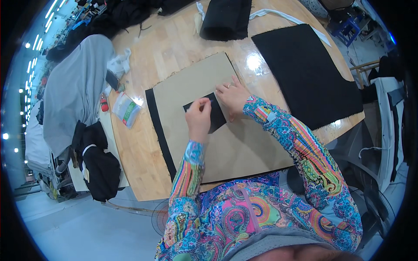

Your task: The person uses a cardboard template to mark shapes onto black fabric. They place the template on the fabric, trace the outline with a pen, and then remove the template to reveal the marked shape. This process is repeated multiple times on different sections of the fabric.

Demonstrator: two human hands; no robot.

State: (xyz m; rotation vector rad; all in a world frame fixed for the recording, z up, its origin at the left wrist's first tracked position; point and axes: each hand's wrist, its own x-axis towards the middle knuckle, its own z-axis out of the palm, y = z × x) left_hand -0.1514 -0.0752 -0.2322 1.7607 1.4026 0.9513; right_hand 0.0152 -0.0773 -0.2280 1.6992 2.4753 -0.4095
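Mid-frame, the left hand [199, 116] curls its fingers together over a black four-sided patch [217, 115]. The right hand [234, 97] spreads its fingers on a flat beige sheet [250, 148].

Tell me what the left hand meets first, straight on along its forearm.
Likely the black fabric bundle beyond the tan panel; depth is unclear, so the left hand might brush the black patch first.

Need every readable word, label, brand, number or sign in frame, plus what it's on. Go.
No text I can quote.
Clear plastic packet with a green label: any print is too small and blurred to read.
Small red object beside it: any marking is too small to make out.
Black patch and tan panel: no lettering visible.
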